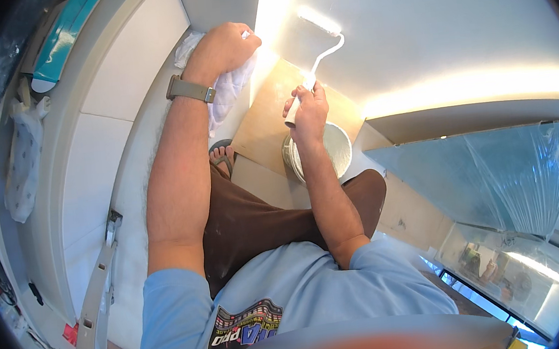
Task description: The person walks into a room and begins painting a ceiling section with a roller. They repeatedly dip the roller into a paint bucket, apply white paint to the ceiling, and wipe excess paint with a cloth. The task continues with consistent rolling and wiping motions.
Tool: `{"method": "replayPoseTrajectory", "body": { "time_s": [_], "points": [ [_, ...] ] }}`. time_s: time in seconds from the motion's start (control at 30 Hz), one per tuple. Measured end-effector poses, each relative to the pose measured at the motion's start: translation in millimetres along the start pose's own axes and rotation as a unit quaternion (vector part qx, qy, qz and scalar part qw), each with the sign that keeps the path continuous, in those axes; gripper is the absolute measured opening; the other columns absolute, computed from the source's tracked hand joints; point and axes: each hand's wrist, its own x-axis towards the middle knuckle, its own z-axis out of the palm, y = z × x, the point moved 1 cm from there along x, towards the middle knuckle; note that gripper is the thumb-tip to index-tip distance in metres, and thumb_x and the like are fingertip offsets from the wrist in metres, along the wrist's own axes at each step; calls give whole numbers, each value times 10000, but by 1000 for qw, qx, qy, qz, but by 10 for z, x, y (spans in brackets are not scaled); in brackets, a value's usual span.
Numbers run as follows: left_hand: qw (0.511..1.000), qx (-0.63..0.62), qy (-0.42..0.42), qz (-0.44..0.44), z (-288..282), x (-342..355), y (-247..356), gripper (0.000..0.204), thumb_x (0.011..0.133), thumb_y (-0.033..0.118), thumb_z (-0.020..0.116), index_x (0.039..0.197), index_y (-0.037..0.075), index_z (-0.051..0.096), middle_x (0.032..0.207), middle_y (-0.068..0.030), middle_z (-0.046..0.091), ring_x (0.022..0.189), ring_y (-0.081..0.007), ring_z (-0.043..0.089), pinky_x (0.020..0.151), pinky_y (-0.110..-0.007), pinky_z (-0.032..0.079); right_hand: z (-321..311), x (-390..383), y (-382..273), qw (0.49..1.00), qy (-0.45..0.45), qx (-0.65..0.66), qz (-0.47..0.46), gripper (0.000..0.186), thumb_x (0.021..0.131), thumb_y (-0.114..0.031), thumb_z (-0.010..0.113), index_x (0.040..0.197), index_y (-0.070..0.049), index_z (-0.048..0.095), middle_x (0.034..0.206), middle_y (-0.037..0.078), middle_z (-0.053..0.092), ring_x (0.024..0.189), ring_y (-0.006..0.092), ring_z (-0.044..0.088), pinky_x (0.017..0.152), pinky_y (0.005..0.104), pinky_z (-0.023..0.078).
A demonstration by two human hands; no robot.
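My right hand [307, 112] is wrapped round the handle of a paint roller [329, 48]. The white roller head lies at or near the pale grey wall panel; I cannot tell whether it touches. Below that hand stands a round bucket [339, 148] with a whitish inside, partly hidden by my forearm. My left hand [230, 44], with a watch on its wrist, is closed on a thin white cloth or plastic sheet [230, 95]. The sheet hangs down beside my wrist, and a bit of white shows between the fingers.
A tan board [265, 129] lies under the bucket. A bright light strip [473, 88] runs along the panel's edge. Plastic film [515, 172] covers a surface at right. At left are white panels [121, 68], a teal box [68, 40] and a long metal level [98, 313].
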Motion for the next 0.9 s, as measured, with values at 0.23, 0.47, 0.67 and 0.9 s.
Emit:
{"method": "replayPoseTrajectory", "body": {
  "time_s": [0.23,0.47,0.67,0.9],
  "points": [
    [998,-53,40,-7,18,-30,-14,334,790,274,543,907,2,698,915,-250,678,850,-399,645,795,-428,504,253,-178,-326,996,-34,3,-84,420,946,-67,462,1339,42,363,903,69,494,584,113,540,462,261,465],
    [998,-42,36,-5,12,-14,43,330,797,257,539,933,6,704,936,-247,681,869,-393,652,809,-418,508,515,-115,-967,978,-62,2,-201,501,967,-82,479,1418,35,293,940,72,497,588,111,539,483,261,478],
    [999,-36,29,2,22,-9,54,365,823,280,528,1011,21,705,963,-217,697,897,-336,667,822,-386,506,746,21,-1649,946,-101,-18,-308,458,958,-78,472,1380,32,330,932,79,507,566,99,530,492,252,458],
    [999,-29,26,-6,25,40,42,383,831,297,523,1031,23,702,932,-194,708,854,-298,672,794,-366,506,700,169,-1431,946,-65,-78,-308,483,963,-78,468,1404,33,306,894,62,522,582,89,522,497,240,449]
  ]
}}
